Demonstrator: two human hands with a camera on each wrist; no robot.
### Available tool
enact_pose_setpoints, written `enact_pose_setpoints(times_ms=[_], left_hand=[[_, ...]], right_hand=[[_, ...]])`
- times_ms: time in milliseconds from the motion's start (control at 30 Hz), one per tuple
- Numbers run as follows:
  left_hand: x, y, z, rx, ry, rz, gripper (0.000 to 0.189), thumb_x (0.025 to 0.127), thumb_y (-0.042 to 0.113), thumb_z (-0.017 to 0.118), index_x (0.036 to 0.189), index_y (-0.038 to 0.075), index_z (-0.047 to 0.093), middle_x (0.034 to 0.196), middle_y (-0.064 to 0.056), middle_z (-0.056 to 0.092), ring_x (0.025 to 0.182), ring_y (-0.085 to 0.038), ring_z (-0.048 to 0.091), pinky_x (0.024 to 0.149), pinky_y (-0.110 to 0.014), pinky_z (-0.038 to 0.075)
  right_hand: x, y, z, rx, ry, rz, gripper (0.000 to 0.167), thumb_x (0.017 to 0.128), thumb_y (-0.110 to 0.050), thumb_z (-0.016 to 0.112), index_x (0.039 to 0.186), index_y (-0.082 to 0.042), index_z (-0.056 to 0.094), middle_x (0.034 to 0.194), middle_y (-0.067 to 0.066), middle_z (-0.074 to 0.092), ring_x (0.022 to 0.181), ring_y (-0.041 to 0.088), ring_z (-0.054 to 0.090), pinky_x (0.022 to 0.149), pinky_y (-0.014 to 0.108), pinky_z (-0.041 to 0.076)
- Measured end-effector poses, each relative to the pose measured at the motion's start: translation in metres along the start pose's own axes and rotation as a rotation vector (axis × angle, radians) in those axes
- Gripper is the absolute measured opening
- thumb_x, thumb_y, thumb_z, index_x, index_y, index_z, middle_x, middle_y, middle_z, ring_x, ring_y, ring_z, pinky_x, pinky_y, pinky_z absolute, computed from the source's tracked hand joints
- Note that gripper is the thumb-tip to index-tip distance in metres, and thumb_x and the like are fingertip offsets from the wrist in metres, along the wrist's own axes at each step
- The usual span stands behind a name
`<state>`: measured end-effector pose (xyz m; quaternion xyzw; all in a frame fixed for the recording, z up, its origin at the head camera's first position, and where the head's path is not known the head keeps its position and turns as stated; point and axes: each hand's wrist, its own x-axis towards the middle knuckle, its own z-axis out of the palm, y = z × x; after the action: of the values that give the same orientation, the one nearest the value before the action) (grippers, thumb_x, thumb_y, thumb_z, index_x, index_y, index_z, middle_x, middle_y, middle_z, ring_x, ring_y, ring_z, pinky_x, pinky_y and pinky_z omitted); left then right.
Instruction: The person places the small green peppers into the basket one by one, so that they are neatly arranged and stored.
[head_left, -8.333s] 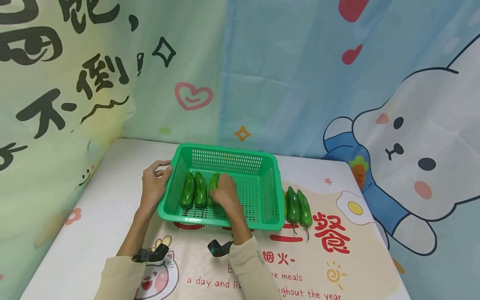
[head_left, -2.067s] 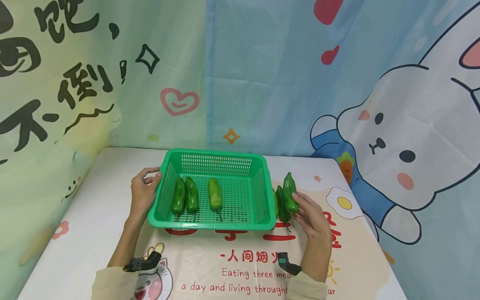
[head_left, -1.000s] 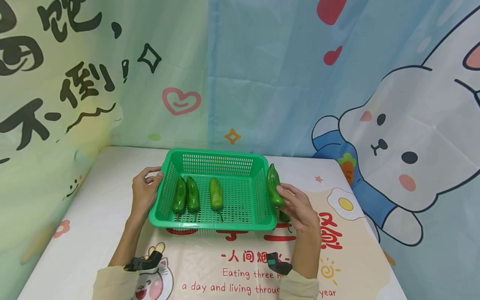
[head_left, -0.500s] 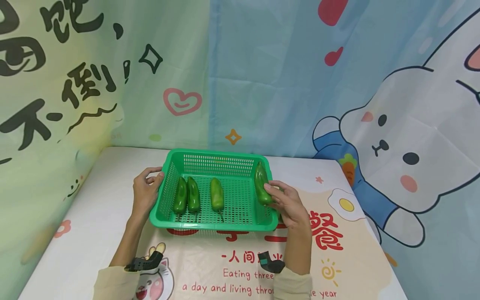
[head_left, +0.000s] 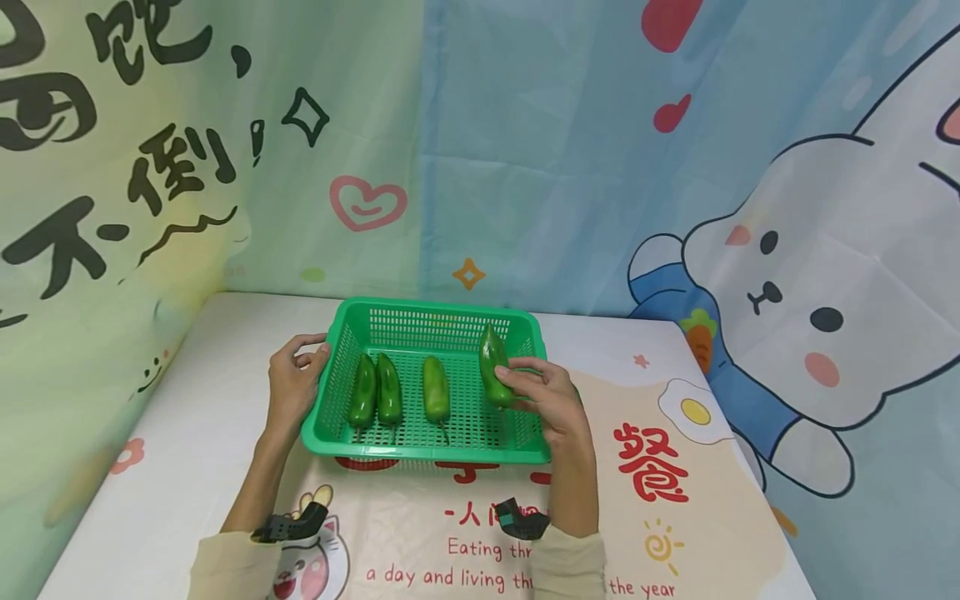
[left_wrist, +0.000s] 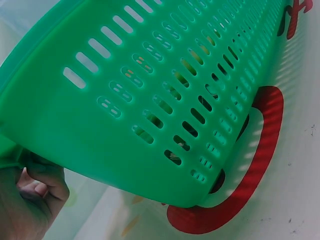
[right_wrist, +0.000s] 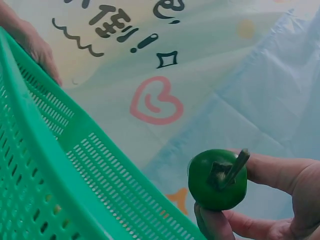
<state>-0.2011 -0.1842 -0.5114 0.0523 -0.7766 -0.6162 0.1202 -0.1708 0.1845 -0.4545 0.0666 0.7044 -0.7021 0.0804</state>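
Observation:
In the head view a green plastic basket [head_left: 420, 451] with slotted walls stands on the table. My left hand [head_left: 292, 385] grips its left rim; in the left wrist view the curled fingers [left_wrist: 47, 185] sit right under that rim. Inside the basket lie two dark green peppers [head_left: 363, 392] side by side and a lighter green pepper [head_left: 436, 390] near the middle. My right hand [head_left: 551, 400] pinches another green pepper [head_left: 492, 364] between thumb and fingers, tip away from me, over the right part of the basket. The right wrist view shows its stem end [right_wrist: 220, 180] facing the camera.
A printed cloth [head_left: 645, 533] with red lettering and cartoon drawings covers the table. Behind it hangs a patterned curtain [head_left: 525, 167] with a rabbit [head_left: 795, 308]. The area just right of the basket is partly hidden behind my right hand and forearm.
My right hand has picked up a pepper at the right of the basket and carried it left across the rim. Earlier it left the lighter pepper in the basket. The left hand stays put.

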Motion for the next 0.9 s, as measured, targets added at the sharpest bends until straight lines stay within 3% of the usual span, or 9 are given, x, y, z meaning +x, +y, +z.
enact_pose_setpoints(times_ms=[167, 567, 733, 900], left_hand=[[0.002, -0.002, 0.000, -0.006, -0.002, -0.011, 0.036, 0.113, 0.019, 0.062, 0.141, -0.003, 0.067, 0.096, -0.033, 0.077, 0.058, 0.000, 0.066, 0.055, -0.018, 0.056], [0.001, -0.002, 0.001, -0.004, -0.008, -0.010, 0.037, 0.113, 0.020, 0.061, 0.142, -0.003, 0.067, 0.097, -0.031, 0.078, 0.059, 0.000, 0.067, 0.056, -0.019, 0.056], [0.001, -0.003, 0.000, -0.007, -0.005, -0.013, 0.036, 0.113, 0.020, 0.062, 0.141, -0.002, 0.067, 0.095, -0.030, 0.078, 0.059, -0.002, 0.069, 0.055, -0.019, 0.057], [0.001, -0.003, -0.001, -0.012, -0.004, -0.016, 0.037, 0.113, 0.021, 0.062, 0.141, -0.002, 0.067, 0.098, -0.032, 0.079, 0.060, -0.003, 0.070, 0.056, -0.020, 0.058]], right_hand=[[0.003, 0.001, 0.010, -0.047, 0.008, 0.013, 0.039, 0.097, -0.016, 0.083, 0.127, 0.004, 0.070, 0.091, -0.006, 0.079, 0.077, 0.007, 0.072, 0.073, 0.029, 0.062], [0.016, 0.012, 0.040, -0.286, 0.145, 0.100, 0.030, 0.089, -0.017, 0.091, 0.108, 0.000, 0.075, 0.073, 0.001, 0.066, 0.064, 0.015, 0.067, 0.065, 0.033, 0.062], [0.017, 0.015, 0.051, -0.468, 0.188, 0.124, 0.033, 0.090, -0.019, 0.092, 0.109, 0.001, 0.074, 0.087, 0.012, 0.072, 0.071, 0.022, 0.068, 0.063, 0.034, 0.055], [0.020, 0.018, 0.059, -0.641, 0.202, 0.115, 0.033, 0.088, -0.020, 0.094, 0.101, 0.000, 0.073, 0.105, 0.019, 0.071, 0.082, 0.027, 0.064, 0.065, 0.036, 0.051]])
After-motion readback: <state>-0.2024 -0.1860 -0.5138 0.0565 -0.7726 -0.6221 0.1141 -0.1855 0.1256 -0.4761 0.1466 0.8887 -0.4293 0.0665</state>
